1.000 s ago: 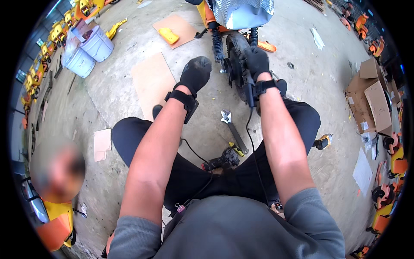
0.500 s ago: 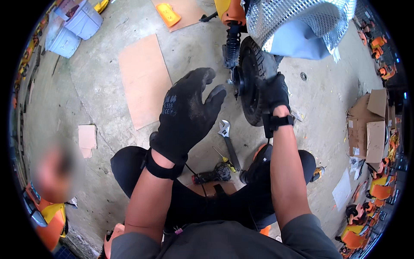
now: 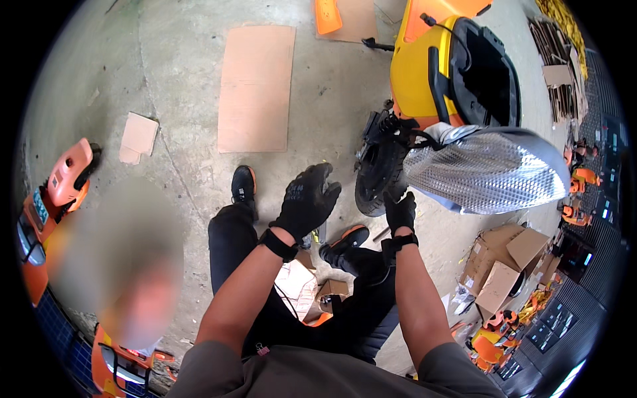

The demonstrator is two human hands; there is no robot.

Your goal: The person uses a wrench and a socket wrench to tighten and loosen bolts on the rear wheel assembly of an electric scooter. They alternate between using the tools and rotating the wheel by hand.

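Observation:
My left hand point(image 3: 307, 201), in a black work glove, is raised in the air left of the wheel. Its thumb and fingers are spread with nothing between them. My right hand point(image 3: 401, 213), gloved alike, is at the near edge of the black-tyred wheel point(image 3: 373, 189). Its thumb and fingers look apart, and I cannot tell whether they touch the tyre. The wheel belongs to a yellow and orange scooter point(image 3: 419, 83). A silver foil bubble sheet point(image 3: 494, 169) hangs beside it on the right. Part of a dark tool handle point(image 3: 381, 234) shows between my right arm and shoe.
A flat cardboard sheet point(image 3: 255, 89) lies ahead on the concrete, with smaller cardboard point(image 3: 139, 136) to its left. An orange panel point(image 3: 327, 16) lies at the far side. An open carton point(image 3: 497, 265) stands to the right. A blurred person point(image 3: 139, 272) is at the left, near orange scooters.
My view has turned and shows more of the scooter body. My right hand has come from the wheel's right side to its near edge. The left hand stays spread in the air.

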